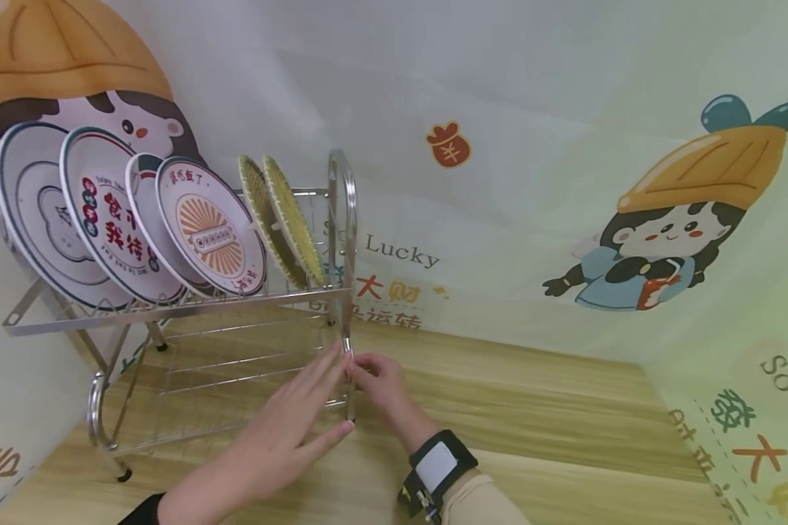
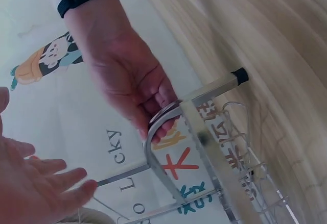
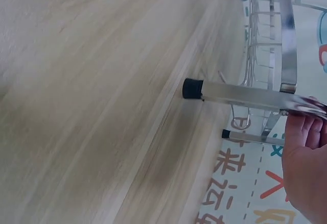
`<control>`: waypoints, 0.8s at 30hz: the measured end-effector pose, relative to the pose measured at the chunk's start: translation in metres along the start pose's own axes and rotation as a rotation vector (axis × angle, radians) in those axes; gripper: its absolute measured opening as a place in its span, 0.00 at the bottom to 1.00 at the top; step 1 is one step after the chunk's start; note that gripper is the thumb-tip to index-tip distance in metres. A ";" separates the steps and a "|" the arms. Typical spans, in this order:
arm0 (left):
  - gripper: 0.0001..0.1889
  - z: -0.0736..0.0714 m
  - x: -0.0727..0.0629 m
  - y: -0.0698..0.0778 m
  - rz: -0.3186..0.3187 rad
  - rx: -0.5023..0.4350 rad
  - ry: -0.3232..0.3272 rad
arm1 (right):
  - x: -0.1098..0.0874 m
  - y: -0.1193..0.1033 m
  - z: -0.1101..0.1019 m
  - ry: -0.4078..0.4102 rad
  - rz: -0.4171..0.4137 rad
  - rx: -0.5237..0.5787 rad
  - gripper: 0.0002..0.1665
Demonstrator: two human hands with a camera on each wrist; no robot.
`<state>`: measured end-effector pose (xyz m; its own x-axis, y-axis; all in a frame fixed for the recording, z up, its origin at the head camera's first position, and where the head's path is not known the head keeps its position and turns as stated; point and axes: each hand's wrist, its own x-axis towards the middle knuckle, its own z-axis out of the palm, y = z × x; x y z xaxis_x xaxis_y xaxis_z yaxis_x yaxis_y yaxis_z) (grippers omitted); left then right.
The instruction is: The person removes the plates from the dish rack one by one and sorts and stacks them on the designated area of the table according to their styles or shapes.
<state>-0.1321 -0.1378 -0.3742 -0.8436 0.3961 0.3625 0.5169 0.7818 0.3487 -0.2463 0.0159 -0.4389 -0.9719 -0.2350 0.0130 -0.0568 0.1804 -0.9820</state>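
Though tabletop open, right hand on rack-edge.

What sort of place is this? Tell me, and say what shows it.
Probably a staged, kitchen-like corner: a metal dish rack holding plates stands on a wood-grain surface, with cartoon-printed sheeting behind.

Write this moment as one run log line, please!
right hand: grips end of dish rack | left hand: outstretched near it | plates: standing in upper tier
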 end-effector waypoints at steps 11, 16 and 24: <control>0.39 -0.051 0.015 0.008 0.166 -0.037 0.237 | 0.006 0.002 -0.011 -0.037 0.038 0.116 0.15; 0.34 -0.073 0.016 0.002 0.229 -0.030 0.423 | 0.007 0.000 -0.007 -0.052 0.025 0.120 0.15; 0.32 -0.106 0.023 0.005 0.370 -0.028 0.753 | 0.008 0.003 -0.001 -0.062 0.028 0.110 0.15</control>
<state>-0.1340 -0.1755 -0.2727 -0.3018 0.1895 0.9343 0.7531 0.6483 0.1117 -0.2547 0.0155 -0.4415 -0.9566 -0.2905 -0.0228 -0.0014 0.0827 -0.9966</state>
